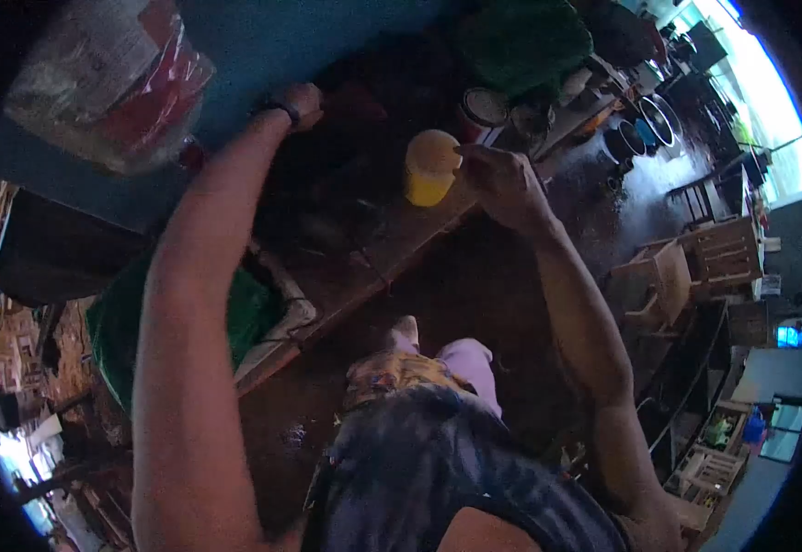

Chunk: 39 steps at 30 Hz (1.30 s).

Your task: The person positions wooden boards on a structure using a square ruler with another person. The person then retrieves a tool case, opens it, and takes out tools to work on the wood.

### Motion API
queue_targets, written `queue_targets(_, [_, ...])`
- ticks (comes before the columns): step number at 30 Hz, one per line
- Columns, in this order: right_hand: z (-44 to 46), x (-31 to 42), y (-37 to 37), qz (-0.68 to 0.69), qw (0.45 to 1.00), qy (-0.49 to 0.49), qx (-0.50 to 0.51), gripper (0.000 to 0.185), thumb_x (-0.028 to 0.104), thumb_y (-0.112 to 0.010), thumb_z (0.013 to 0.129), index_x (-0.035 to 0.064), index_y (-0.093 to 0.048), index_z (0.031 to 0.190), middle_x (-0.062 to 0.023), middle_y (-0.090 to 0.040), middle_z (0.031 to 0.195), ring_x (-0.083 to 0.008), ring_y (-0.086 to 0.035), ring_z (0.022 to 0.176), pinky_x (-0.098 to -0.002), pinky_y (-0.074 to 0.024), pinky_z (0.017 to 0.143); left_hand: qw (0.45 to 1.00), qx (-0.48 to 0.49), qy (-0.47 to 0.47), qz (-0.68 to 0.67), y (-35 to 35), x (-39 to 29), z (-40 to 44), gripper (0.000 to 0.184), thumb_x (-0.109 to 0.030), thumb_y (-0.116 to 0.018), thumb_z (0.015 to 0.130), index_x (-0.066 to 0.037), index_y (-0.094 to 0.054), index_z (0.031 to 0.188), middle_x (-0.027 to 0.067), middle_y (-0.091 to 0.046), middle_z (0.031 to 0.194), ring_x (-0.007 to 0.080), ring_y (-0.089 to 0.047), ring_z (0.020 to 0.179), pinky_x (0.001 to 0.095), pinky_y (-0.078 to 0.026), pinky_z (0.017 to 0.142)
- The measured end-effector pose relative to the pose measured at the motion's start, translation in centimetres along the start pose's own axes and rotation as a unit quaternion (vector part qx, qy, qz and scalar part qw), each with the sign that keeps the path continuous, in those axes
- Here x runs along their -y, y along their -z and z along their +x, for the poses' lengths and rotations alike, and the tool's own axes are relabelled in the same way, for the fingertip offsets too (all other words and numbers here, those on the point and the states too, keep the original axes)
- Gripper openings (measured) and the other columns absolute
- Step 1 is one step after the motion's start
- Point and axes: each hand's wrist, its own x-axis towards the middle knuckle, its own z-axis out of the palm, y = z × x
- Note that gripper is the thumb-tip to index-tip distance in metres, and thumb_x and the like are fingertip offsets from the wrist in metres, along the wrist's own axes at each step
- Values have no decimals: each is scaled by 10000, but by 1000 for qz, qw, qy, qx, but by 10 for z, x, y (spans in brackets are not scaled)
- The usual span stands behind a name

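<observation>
My right hand [509,190] pinches the rim of a yellow cup [428,188] between thumb and fingers. The cup's upper part looks pale, and its lower part is bright yellow. What is inside the cup cannot be made out. Farther up and to the left, my left hand [303,104], with a dark band at the wrist, is closed over a dark area. Whatever its fingers hold, if anything, is hidden. A dim reddish shape [361,100] lies just right of that hand.
Plastic-wrapped goods [111,87] hang at upper left. A pale-topped bucket [485,109] stands beyond the cup. Green cloth or netting [258,313] lies beside a pale pipe [298,311] near my left arm. Wooden chairs [663,276] and large basins [660,120] are at right.
</observation>
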Motion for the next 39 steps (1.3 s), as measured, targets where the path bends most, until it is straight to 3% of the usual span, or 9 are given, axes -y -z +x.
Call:
queue_targets(4, [62,-33,17,42,998,-14,44,295,194,-636,917,36,-692,1160,-161,-730,933,-235,-728,845,-366,-564,745,993,-63,93,-32,-44,-3,50,389,-323,-637,929,-43,-679,1196,184,-665,1229,325,-643,1135,476,-525,943])
queue_targets(7, [97,-53,19,-17,996,48,74,314,212,-635,921,44,-691,1180,-158,-731,930,-210,-725,832,-357,-566,754,985,102,78,-112,-45,9,70,516,-264,-644,943,-65,-518,1402,179,-601,1329,331,-590,1200,485,-465,1042])
queue_targets(10, [125,-61,7,84,984,-77,134,348,240,-648,919,59,-685,1214,-160,-727,915,-205,-724,829,-359,-570,761,971,63,-99,-210,-68,27,49,551,-275,-669,931,-57,-508,1410,158,-609,1322,325,-603,1177,486,-473,1024])
queue_targets(13, [160,-106,-33,54,974,183,121,257,250,-639,948,69,-682,1127,-151,-711,982,-301,-712,887,-413,-590,773,968,34,-17,-248,-73,29,28,516,-277,-717,894,-47,-566,1331,152,-628,1288,321,-618,1147,490,-487,995])
queue_targets(16, [185,-97,-37,75,976,68,191,248,270,-636,942,110,-716,1114,-107,-722,1024,-285,-712,910,-395,-586,794,960,0,62,-274,-63,27,11,484,-279,-765,857,-38,-625,1252,146,-647,1254,317,-634,1117,493,-501,966])
queue_targets(19, [220,-124,-91,-107,911,344,199,243,290,-625,951,103,-715,1078,-111,-713,1096,-309,-704,937,-424,-580,807,985,-36,96,-139,-48,6,-6,432,-261,-746,869,-22,-638,1212,158,-669,1201,313,-655,1066,481,-518,938])
queue_targets(26, [227,-85,-117,188,930,75,307,508,470,-679,883,43,-681,1158,-145,-706,1095,-285,-682,1024,-405,-547,873,969,55,149,-187,-3,-19,-15,557,-283,-817,776,-38,-628,1239,186,-638,1257,338,-639,1125,483,-519,963])
queue_targets(32, [249,-76,-125,215,915,181,290,495,429,-682,894,41,-654,1200,-146,-691,1120,-268,-671,1035,-394,-538,890,970,-71,166,-165,15,0,-24,464,-142,-700,826,-99,-612,1280,138,-680,1125,307,-647,1059,457,-512,941])
queue_targets(39, [272,-46,-47,218,923,220,227,488,380,-686,906,38,-622,1248,-149,-674,1150,-248,-658,1047,-382,-527,909,918,-275,234,-165,145,-81,-200,692,-521,-805,741,-62,-634,1228,147,-694,1142,324,-666,1063,472,-525,919])
